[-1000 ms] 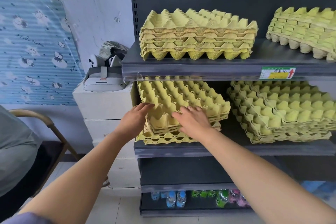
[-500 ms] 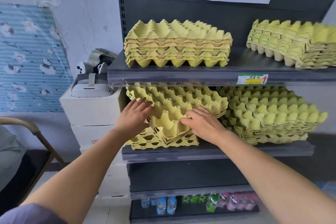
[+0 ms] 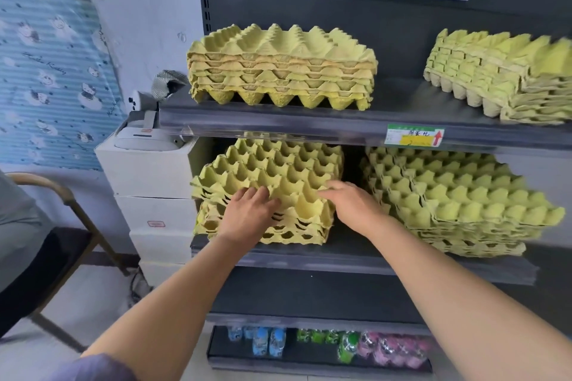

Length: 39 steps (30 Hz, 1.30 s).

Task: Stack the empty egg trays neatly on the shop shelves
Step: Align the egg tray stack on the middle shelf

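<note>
L fingers (image 3: 262, 195), R fingers (image 3: 333, 188) flat on tray stack (image 3: 278, 164) front.

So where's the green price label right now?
Head view: the price label is on the front edge of the upper shelf, right of centre, above the right-hand tray stack on the shelf below.

1. The top egg trays (image 3: 278, 170), skewed a second ago, now sit squarer on their stack.
2. The left hand (image 3: 247, 215) has slid from the stack's left edge to its front.
3. The right hand (image 3: 353, 206) has shifted to the right front corner.
</note>
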Available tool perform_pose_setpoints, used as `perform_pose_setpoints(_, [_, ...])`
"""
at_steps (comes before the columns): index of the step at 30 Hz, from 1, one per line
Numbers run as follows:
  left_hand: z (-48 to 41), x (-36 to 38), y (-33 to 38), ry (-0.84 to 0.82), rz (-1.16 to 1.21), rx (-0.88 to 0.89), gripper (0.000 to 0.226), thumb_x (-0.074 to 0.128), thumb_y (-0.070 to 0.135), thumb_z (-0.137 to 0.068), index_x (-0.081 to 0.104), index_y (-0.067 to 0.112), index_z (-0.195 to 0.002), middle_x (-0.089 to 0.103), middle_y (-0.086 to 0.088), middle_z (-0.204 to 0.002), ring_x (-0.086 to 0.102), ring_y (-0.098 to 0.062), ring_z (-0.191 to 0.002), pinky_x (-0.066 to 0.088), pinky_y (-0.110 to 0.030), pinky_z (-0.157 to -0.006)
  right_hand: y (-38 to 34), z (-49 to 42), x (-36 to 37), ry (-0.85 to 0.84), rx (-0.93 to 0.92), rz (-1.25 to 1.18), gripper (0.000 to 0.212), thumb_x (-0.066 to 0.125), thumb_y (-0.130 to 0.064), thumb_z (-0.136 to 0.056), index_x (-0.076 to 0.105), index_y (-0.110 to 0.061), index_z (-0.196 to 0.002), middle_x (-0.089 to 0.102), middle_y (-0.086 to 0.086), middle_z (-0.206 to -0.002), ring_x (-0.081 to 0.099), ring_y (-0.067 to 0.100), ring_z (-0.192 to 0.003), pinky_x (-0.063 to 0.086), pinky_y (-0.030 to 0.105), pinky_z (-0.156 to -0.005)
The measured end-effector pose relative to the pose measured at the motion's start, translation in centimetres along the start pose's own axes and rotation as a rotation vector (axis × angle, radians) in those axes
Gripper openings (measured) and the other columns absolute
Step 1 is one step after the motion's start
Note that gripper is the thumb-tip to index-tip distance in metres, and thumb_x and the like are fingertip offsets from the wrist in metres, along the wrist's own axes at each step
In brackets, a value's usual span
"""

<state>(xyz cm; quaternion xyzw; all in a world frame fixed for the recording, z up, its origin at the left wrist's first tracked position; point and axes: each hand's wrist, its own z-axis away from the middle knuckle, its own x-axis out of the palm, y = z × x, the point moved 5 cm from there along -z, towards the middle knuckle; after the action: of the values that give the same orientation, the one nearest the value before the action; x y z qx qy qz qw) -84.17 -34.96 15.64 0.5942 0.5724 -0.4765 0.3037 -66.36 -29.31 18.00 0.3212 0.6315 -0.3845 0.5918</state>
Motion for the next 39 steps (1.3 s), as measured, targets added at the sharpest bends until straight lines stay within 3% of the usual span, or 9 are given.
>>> perform_pose_setpoints(3, [-0.3,0.1,0.1,0.003,0.062,-0.032,0.044,0.072,0.039,-0.076,0.061,0.018,-0.112,0.06,-0.008,-0.107,0.059,-0.029,-0.102,0.042,-0.041,-0.095,-0.6,0.0,-0.5,0.1,-0.082,0.03,0.058,0.036,0.004,-0.093,0.043,-0.027,-0.141,0.039,-0.002,-0.149,0.033,0.022,-0.136,0.034,0.038,-0.109])
perform_pose_setpoints(6, [-0.5,-0.4,-0.6,0.021,0.085,0.008,0.052,0.071,0.042,-0.076,0.056,0.018,-0.12,0.059,-0.004,-0.113,0.056,-0.028,-0.109,0.035,-0.042,-0.104,-2.6,0.0,-0.8,0.1,-0.174,0.045,0.04,0.035,-0.026,-0.1,0.045,-0.026,-0.139,0.047,-0.003,-0.142,0.039,0.019,-0.131,0.029,0.04,-0.111])
perform_pose_setpoints(10, [-0.4,-0.8,-2.9,-0.003,0.102,-0.038,0.065,0.074,0.043,-0.072,0.051,0.015,-0.127,0.054,-0.005,-0.127,0.049,-0.028,-0.119,0.028,-0.041,-0.11,-4.4,-0.8,0.4,-0.018,-0.182,0.184,0.071,0.042,-0.065,-0.088,0.024,-0.031,-0.147,0.042,0.004,-0.144,0.046,0.026,-0.126,0.029,0.045,-0.11])
perform_pose_setpoints(13, [0.0,0.0,-6.2,-0.13,0.066,-0.108,0.072,0.064,0.044,-0.081,0.033,0.023,-0.143,0.036,0.0,-0.145,0.03,-0.022,-0.136,0.012,-0.036,-0.116,-4.6,-1.5,1.0,-0.112,-0.138,0.186,0.082,0.053,-0.059,-0.087,0.011,-0.03,-0.151,0.042,0.011,-0.144,0.051,0.029,-0.123,0.035,0.049,-0.107])
perform_pose_setpoints(19, [-0.1,-0.3,-7.4,-0.149,-0.112,0.002,0.051,0.057,0.037,-0.088,0.044,0.028,-0.137,0.042,0.002,-0.139,0.034,-0.021,-0.132,0.015,-0.037,-0.114,-5.7,-1.7,0.1,-0.069,-0.096,0.181,0.067,0.065,-0.043,-0.085,0.037,-0.011,-0.136,0.049,0.009,-0.129,0.057,0.027,-0.108,0.051,0.042,-0.087])
perform_pose_setpoints(23, [0.5,-0.7,-7.0,-0.092,-0.177,0.056,0.044,0.069,0.034,-0.08,0.059,0.022,-0.121,0.064,0.002,-0.117,0.057,-0.022,-0.113,0.034,-0.043,-0.103,-5.7,-1.5,-0.6,-0.011,-0.102,0.185,0.065,0.066,-0.038,-0.085,0.036,-0.013,-0.136,0.038,0.009,-0.142,0.053,0.028,-0.117,0.048,0.042,-0.089])
perform_pose_setpoints(27, [0.5,-0.9,-7.1,0.006,-0.165,0.089,0.042,0.085,0.021,-0.057,0.067,0.014,-0.093,0.07,-0.001,-0.08,0.066,-0.023,-0.073,0.05,-0.034,-0.066,-5.5,-2.4,-1.0,0.065,-0.105,0.152,0.061,0.066,-0.025,-0.085,0.034,-0.016,-0.137,0.041,0.007,-0.135,0.049,0.024,-0.117,0.05,0.041,-0.089])
perform_pose_setpoints(35, [-0.7,-0.3,-6.7,0.062,-0.119,0.043,0.036,0.082,0.016,-0.061,0.065,0.014,-0.093,0.069,-0.001,-0.079,0.063,-0.023,-0.073,0.046,-0.032,-0.054,-4.2,-5.3,-0.4,0.14,-0.065,0.097,0.068,0.063,-0.016,-0.088,0.026,-0.022,-0.146,0.04,0.004,-0.142,0.035,0.027,-0.132,0.039,0.047,-0.105])
perform_pose_setpoints(39, [-0.8,1.7,-7.3,-0.027,-0.038,-0.043,0.027,0.07,0.016,-0.077,0.062,0.014,-0.103,0.069,-0.002,-0.089,0.061,-0.025,-0.086,0.047,-0.034,-0.066,-3.9,-5.9,1.1,0.051,-0.046,0.076,0.067,0.061,-0.02,-0.09,0.025,-0.022,-0.147,0.037,0.005,-0.147,0.032,0.027,-0.136,0.035,0.044,-0.108])
